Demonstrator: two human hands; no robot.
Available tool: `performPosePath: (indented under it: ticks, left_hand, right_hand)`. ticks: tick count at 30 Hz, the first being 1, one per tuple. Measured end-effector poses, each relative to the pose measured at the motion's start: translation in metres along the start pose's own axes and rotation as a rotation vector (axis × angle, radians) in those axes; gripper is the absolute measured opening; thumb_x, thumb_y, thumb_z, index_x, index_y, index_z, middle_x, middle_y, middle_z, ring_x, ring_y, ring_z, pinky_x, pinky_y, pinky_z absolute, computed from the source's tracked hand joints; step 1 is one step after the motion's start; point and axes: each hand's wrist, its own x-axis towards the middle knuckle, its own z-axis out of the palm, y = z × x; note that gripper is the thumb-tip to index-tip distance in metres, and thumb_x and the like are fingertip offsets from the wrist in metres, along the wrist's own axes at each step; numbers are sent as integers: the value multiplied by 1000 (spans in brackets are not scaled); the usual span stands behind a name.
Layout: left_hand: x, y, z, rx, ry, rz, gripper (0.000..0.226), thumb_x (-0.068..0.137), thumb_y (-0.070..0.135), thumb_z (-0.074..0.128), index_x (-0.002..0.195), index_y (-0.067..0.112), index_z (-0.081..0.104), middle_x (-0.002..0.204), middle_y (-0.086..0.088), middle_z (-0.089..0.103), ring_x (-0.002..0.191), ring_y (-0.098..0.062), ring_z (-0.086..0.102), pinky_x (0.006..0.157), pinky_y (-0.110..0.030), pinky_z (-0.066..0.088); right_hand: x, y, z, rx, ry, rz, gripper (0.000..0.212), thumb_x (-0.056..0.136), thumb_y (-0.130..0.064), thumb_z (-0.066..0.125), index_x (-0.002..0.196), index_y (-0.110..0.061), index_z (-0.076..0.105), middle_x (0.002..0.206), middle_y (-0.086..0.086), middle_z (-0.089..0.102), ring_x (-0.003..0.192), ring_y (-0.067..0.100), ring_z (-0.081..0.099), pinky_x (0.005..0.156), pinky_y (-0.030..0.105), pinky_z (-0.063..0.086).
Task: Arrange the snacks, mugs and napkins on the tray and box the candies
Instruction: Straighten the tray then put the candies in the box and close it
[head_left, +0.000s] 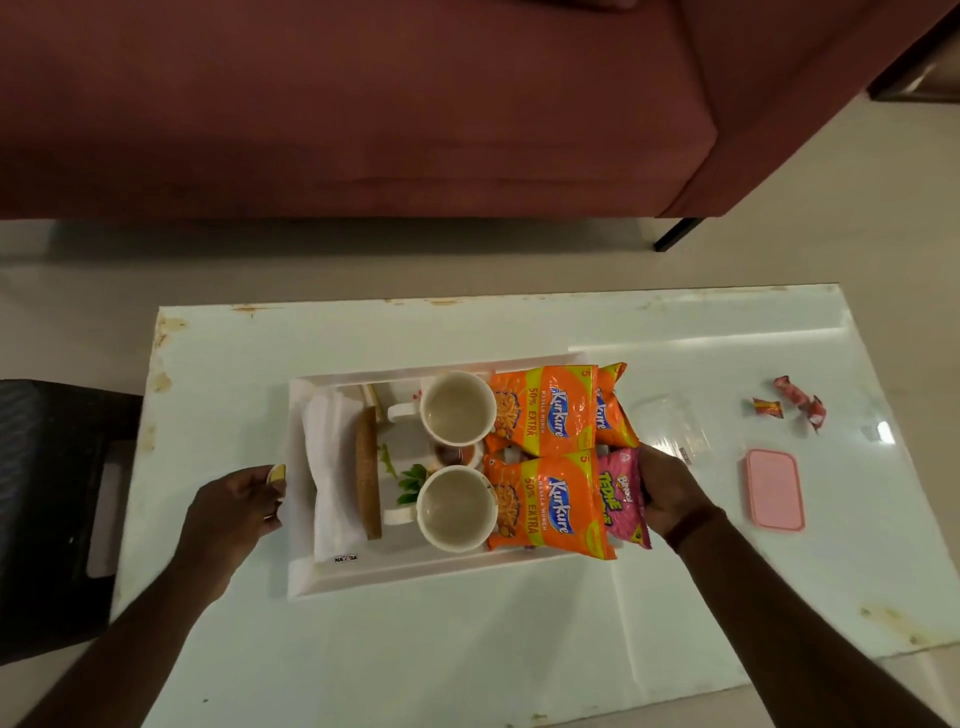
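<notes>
A white rectangular tray (395, 574) lies on the white table (467, 649). On it rest folded white napkins (332, 467) at the left, two white mugs (457, 408) (456, 508) in the middle, and orange snack packets (545, 408) (548, 501) plus a pink packet (621, 499) at the right. My left hand (239, 506) grips the tray's left edge. My right hand (670, 493) holds the right edge beside the pink packet. Three red-wrapped candies (795, 402) lie loose at the far right. A clear plastic box (670, 426) and its pink lid (774, 488) sit between.
A maroon sofa (363, 104) stands beyond the table, one dark leg (675, 234) on the floor. A black chair or stool (52, 493) is at the table's left end. Bare tabletop stretches in front of the tray.
</notes>
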Motion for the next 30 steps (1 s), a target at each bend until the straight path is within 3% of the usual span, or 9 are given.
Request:
performPosePath:
  ticks: [2,6,15,18,22,26,30]
  left_hand:
    - [-1,0,2,20,-8,13,21,88,3,64,85,22,74,87,-16,75,80,-30,71,77,-40,58]
    - [-5,2,5,3,-8,12,20,88,5,66,83,21,76,74,-4,76,71,-22,69,64,-30,59]
    - [-13,0,7,8,1,3,25,89,1,63,80,21,75,69,-1,75,69,-22,69,54,-21,58]
    - [-15,-2,6,13,-2,0,24,90,1,63,83,22,74,70,0,75,69,-20,70,55,-21,58]
    - [-14,-4,5,25,5,-3,32,88,-4,58,78,22,74,68,0,74,69,-21,67,53,-21,56]
    - [-14,-5,6,28,4,3,31,88,-3,59,78,22,74,73,-7,70,71,-23,64,62,-29,55]
    - [-11,-7,7,18,6,8,26,88,0,61,80,21,76,71,-6,70,68,-22,63,60,-28,56]
  right_hand:
    - [-2,5,-3,-12,11,-8,53,85,-47,58,125,-12,64,116,21,71,104,41,69,92,57,54]
    - [-4,16,-9,-28,71,-18,46,94,-44,53,125,-12,64,118,23,69,108,45,66,98,63,48]
    - [-9,25,-9,-45,65,-16,51,85,-49,57,121,-14,65,115,21,71,106,44,67,97,63,49]
    - [-9,25,-7,-34,55,-10,51,79,-51,60,117,-16,68,112,20,73,102,41,69,94,60,52]
    - [-4,34,-10,-38,63,-22,41,96,-43,49,121,-14,65,111,20,73,97,39,71,89,56,56]
    - [-1,36,-10,-32,81,-2,43,99,-41,49,125,-10,63,117,25,69,108,47,65,98,63,48]
    - [0,37,-11,-14,76,12,41,99,-40,48,123,-11,64,117,25,68,109,47,64,98,64,47]
